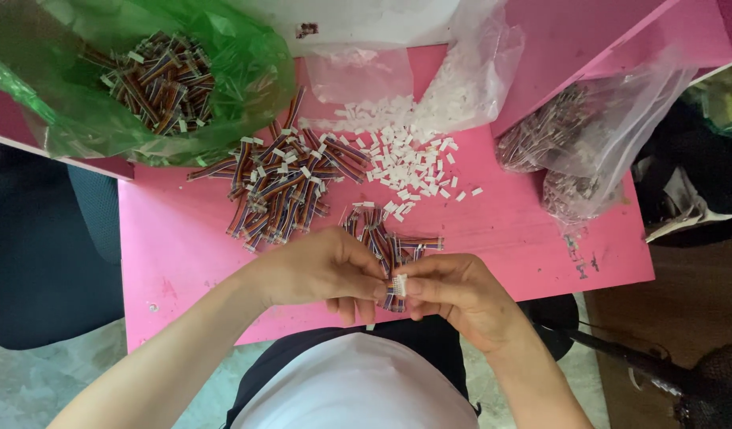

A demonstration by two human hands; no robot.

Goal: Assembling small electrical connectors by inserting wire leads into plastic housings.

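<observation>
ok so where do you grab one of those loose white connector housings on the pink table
Pick a white housing from the sparse right-hand edge of the scatter, coming straight down from above. Pinch it across its two long sides with thumb and forefinger: each piece is a small flat block lying on the pink table, and the outliers sit apart, so fingertips fit beside them. The dense middle of the pile would catch neighbours.

Both forearms are bare, with no sleeves, rings or watch on the left hand [322, 270] or right hand [453, 294]. A white top [358, 389] covers the torso, dark fabric beneath.
</observation>
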